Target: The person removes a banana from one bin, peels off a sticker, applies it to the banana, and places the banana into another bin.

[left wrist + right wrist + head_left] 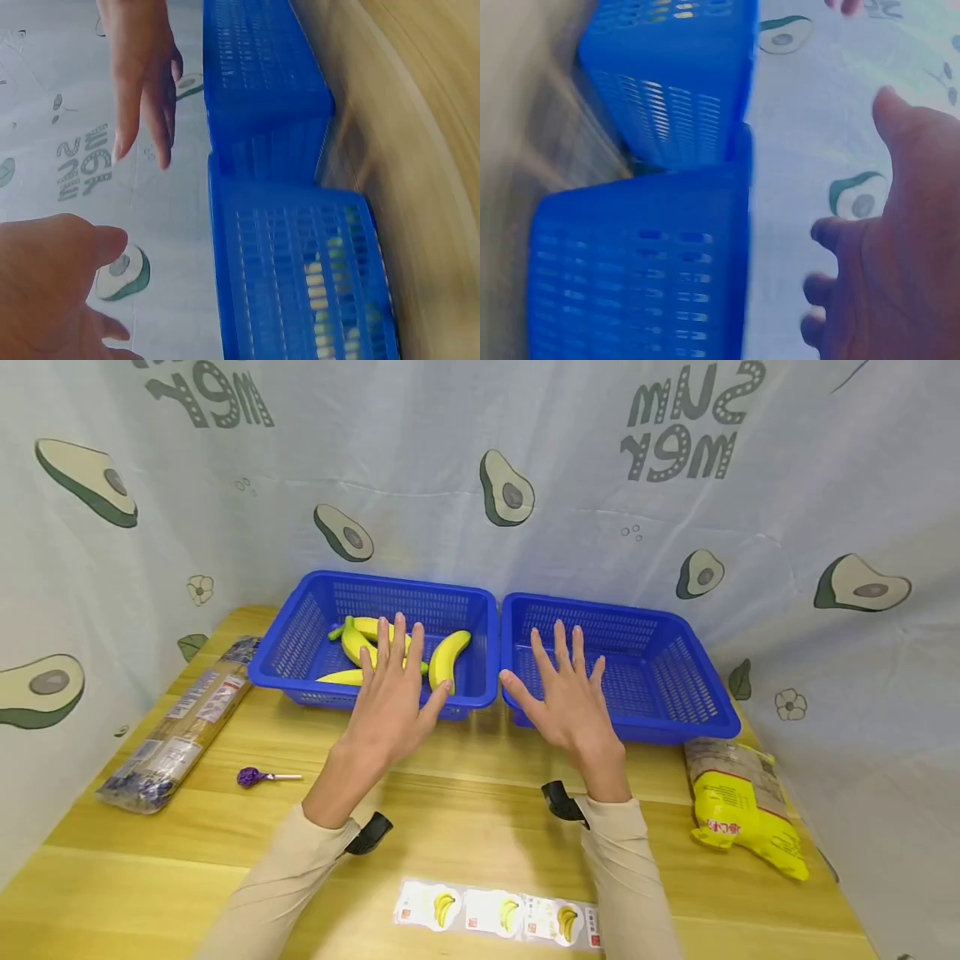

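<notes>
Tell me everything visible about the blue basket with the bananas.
The left blue basket is rectangular and plastic-looking, with slotted walls and a plain rim. It stands upright on the wooden table, close beside the second blue basket; whether they touch is unclear. Yellow bananas, some with green tips, lie inside. The left hand partly covers it in the head view without gripping it.

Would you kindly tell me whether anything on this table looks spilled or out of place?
Nothing looks spilled. Mildly odd is the purple lollipop, lying loose and alone on the table in front of the left basket, while the yellow bananas sit gathered inside that basket.
</notes>
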A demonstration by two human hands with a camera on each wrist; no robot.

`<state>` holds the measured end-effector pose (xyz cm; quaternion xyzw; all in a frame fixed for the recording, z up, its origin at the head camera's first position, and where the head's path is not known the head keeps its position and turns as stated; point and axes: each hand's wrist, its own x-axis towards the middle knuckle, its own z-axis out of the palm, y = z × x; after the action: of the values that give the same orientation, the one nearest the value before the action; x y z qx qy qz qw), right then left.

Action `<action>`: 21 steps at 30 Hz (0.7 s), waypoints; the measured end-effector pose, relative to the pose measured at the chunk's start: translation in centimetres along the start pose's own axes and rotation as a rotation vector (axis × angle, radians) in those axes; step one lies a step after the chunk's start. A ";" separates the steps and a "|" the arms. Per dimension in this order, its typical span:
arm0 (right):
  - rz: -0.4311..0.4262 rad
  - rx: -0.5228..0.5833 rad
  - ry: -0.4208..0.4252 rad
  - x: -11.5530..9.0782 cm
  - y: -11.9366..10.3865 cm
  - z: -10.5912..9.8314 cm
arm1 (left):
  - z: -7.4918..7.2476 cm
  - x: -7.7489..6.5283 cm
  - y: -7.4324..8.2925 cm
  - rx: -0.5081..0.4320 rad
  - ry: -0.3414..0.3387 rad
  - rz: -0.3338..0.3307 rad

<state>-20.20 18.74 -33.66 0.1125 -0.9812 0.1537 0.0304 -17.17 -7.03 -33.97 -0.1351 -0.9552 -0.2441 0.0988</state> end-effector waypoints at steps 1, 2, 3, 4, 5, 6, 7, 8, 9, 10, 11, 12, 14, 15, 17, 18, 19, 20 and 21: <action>-0.008 0.015 -0.011 0.1 0.0 -0.3 | -0.3 -0.3 -0.4 -0.003 0.018 0.001; -0.017 0.030 -0.020 0.3 0.0 -0.5 | -0.5 -0.5 -0.8 -0.008 0.035 0.000; -0.027 0.049 -0.029 0.4 -0.1 -0.8 | -0.8 -0.8 -1.2 -0.015 0.053 -0.002; -0.039 0.064 -0.034 0.6 -0.1 -1.1 | -1.0 -1.0 -1.7 -0.023 0.073 -0.003; -0.051 0.079 -0.039 0.8 -0.1 -1.4 | -1.3 -1.3 -2.1 -0.033 0.094 -0.007; -0.064 0.092 -0.044 0.9 -0.2 -1.6 | -1.5 -1.5 -2.6 -0.046 0.117 -0.010; -0.074 0.103 -0.050 1.1 -0.2 -1.9 | -1.7 -1.7 -3.1 -0.059 0.134 -0.017; -0.084 0.113 -0.052 1.3 -0.3 -2.2 | -1.9 -1.9 -3.6 -0.073 0.153 -0.024; -0.093 0.119 -0.055 1.4 -0.4 -2.4 | -2.2 -2.1 -4.1 -0.087 0.172 -0.032; -0.102 0.128 -0.056 1.6 -0.5 -2.6 | -2.4 -2.4 -4.6 -0.101 0.190 -0.042; -0.109 0.133 -0.055 1.8 -0.6 -2.9 | -2.6 -2.6 -5.1 -0.116 0.207 -0.054; -0.117 0.138 -0.053 2.0 -0.8 -3.1 | -2.8 -2.8 -5.6 -0.130 0.223 -0.067; -0.137 0.144 -0.044 2.4 -1.0 -3.4 | -3.2 -3.3 -6.5 -0.147 0.254 -0.097; -0.148 0.146 -0.039 2.6 -1.1 -3.6 | -3.5 -3.5 -7.0 -0.154 0.269 -0.113; -0.178 0.150 -0.029 3.1 -1.4 -3.9 | -3.8 -3.9 -7.9 -0.165 0.296 -0.143; -0.196 0.152 -0.025 3.3 -1.5 -4.0 | -4.0 -4.2 -8.3 -0.166 0.307 -0.159; -0.211 0.151 -0.021 3.6 -1.6 -4.1 | -4.1 -4.4 -8.8 -0.164 0.319 -0.173; -0.222 0.151 -0.020 3.8 -1.7 -4.2 | -4.2 -4.6 -9.2 -0.167 0.331 -0.185; -0.231 0.150 -0.020 4.1 -1.8 -4.3 | -4.3 -4.7 -9.6 -0.177 0.345 -0.197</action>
<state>-23.64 17.49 -28.67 0.2280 -0.9478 0.2210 0.0296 -15.14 -18.25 -35.66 -0.0055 -0.9076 -0.3550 0.2242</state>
